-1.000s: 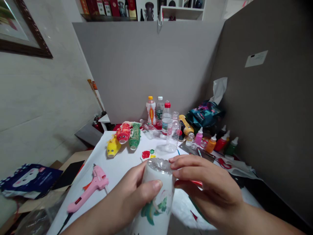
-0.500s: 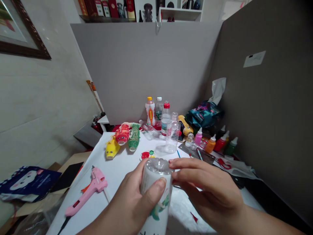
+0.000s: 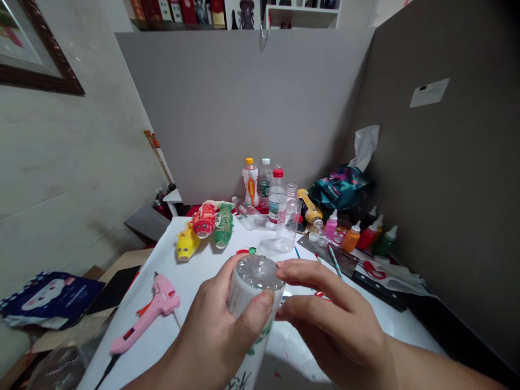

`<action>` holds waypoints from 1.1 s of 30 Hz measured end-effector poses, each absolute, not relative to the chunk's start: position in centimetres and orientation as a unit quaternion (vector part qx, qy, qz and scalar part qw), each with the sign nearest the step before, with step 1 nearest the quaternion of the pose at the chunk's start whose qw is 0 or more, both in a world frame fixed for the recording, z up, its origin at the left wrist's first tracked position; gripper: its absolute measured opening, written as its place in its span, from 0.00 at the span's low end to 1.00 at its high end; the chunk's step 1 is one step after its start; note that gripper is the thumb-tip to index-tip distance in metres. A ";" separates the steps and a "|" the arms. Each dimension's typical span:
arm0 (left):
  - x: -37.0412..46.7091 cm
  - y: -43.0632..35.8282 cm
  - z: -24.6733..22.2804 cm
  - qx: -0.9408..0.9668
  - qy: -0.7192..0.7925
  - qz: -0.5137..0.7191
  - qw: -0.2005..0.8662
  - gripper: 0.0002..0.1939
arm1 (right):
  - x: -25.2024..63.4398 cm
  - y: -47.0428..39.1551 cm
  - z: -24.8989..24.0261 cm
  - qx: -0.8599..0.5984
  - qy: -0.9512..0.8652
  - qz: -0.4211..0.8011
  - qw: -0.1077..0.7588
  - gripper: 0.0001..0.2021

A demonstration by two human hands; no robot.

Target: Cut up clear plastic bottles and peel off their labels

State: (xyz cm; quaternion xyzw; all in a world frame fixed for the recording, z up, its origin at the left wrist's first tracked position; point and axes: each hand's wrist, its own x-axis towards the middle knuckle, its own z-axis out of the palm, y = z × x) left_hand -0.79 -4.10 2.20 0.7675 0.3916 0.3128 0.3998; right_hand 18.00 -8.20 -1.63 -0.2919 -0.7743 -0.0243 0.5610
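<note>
Bottle (image 3: pixel 260 279) hangs over the white tabletop (image 3: pixel 197 273), base (image 3: pixel 259 269) up, clear plastic moulded into rounded ridges above a smooth white label (image 3: pixel 245 292) with green print. From here I see the left hand (image 3: pixel 227 319) gripping its round body, thumb flat along the near side. The right hand (image 3: pixel 337 314) curves loosely, fingers parted, one tip at the base's rim; whether the lower fingers touch, I cannot tell.
</note>
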 end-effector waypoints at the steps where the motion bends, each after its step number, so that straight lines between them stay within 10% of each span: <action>1: -0.8 -4.2 2.3 0.767 0.383 0.316 0.406 0.21 | 18.0 -8.3 -1.5 -0.288 -0.775 -0.017 0.562 0.11; 33: -0.7 -4.5 2.4 0.759 0.369 0.294 0.450 0.15 | 18.5 -8.4 0.3 -0.282 -0.774 0.012 0.566 0.07</action>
